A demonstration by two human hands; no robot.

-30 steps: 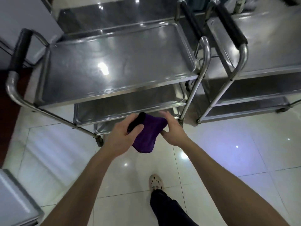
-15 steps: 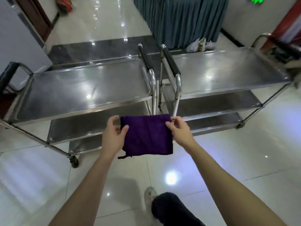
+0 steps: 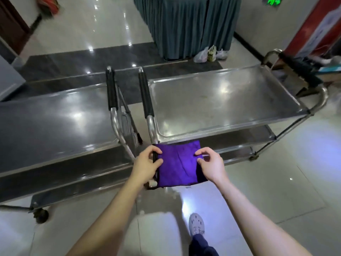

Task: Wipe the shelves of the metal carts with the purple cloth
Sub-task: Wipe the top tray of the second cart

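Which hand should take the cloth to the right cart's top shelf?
Right, probably. Both hands pinch the cloth, but the right hand sits in front of the shelf; the left hand is by the handle post, which could block it.

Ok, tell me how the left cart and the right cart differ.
The left cart is cropped by the frame; the right cart shows its whole top shelf. The purple cloth hangs before the right cart, not the left cart. Both are steel, tiered, with black-gripped handles side by side.

overhead glare, blurred wide-angle edges
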